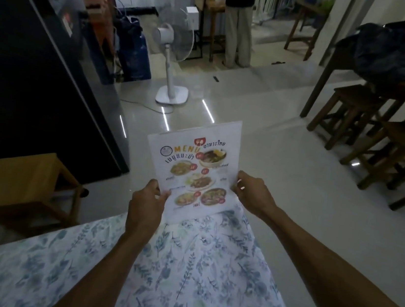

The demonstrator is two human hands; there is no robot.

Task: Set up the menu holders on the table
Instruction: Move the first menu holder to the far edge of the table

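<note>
A clear menu holder (pixel 192 167) with a printed food menu inside tilts back toward me above the far edge of a table covered in a blue floral cloth (pixel 206 270). My left hand (pixel 147 204) grips its lower left corner. My right hand (pixel 252 194) grips its lower right edge. The holder's base is hidden behind my hands and the cloth, so I cannot tell whether it touches the table.
A light wooden stool (pixel 24 189) stands left of the table beside a tall black fridge (pixel 27 66). A white standing fan (pixel 175 54) is ahead on the tiled floor. Dark wooden stools (pixel 390 149) and a table with a black bag (pixel 400 48) are right. A person stands far back.
</note>
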